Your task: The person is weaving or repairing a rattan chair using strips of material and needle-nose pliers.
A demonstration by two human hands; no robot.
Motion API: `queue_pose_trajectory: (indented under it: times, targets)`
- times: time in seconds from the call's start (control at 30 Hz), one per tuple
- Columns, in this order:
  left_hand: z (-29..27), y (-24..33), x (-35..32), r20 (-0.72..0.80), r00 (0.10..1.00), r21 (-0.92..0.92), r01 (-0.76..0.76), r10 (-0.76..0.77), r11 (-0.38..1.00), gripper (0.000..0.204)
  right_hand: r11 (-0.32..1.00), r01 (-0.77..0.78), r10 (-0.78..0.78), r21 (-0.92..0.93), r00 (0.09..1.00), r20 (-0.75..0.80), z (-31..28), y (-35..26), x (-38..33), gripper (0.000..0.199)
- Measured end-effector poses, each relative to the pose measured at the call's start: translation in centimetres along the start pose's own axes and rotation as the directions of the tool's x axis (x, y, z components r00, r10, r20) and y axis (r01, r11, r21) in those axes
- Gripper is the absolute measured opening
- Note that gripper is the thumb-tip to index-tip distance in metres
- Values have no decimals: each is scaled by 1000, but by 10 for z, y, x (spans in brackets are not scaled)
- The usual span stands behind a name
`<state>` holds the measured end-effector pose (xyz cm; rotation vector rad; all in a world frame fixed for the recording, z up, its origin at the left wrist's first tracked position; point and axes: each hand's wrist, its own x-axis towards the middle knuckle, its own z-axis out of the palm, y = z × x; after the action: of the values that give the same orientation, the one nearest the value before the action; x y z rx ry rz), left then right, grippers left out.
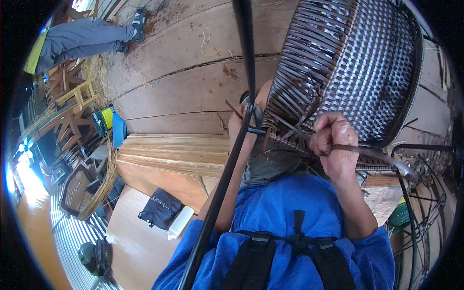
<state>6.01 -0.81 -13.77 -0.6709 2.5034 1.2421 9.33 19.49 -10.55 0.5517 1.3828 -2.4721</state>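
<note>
A large dark brown woven wicker piece (369, 72) leans in front of me at the upper right. Its left part shows long side-by-side strips, and a few loose ends poke out near its lower left corner. My right hand (337, 142) is closed at its lower edge, gripping a flat brown weaving strip (377, 152) whose tail trails off to the right. At that lower left corner is my left hand (237, 126), its fingers curled and partly hidden behind a black bar. A thin brown piece sticks out beside these fingers; what they grip is unclear.
The black bar (216, 212) crosses my view diagonally. Stacked wooden boards (174, 152) lie left of me, beside a dark cloth pouch (160, 209) and a white bottle (181, 222). A person's legs (87, 36) show at upper left. Black metal frames and wires stand at right.
</note>
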Motion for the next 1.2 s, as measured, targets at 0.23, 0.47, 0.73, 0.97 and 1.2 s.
queue_pose_trajectory:
  times: [0.23, 0.47, 0.73, 0.97, 1.2]
  targets:
    - [-15, -24, -10, -81, 995, -140, -62, 51, 988, 26, 995, 30, -28, 90, 999, -24, -24, 19, -10, 39]
    - [-76, 7, -20, -47, 997, -130, 51, -57, 990, 32, 999, 51, -51, 3, 998, 49, -30, -18, -11, 30]
    - [-109, 38, -83, 211, 978, 202, -47, 3, 978, 29, 557, 416, -326, -719, 906, 271, -41, -14, -15, 16]
    - [-56, 22, -117, 478, 864, 152, -258, 157, 954, 28, 7, 490, -62, -872, 870, 489, -16, 4, 6, 37]
    - [-49, 12, -135, 563, 810, 140, -290, 165, 947, 25, 17, 524, -275, -852, 821, 500, -7, 16, 10, 17]
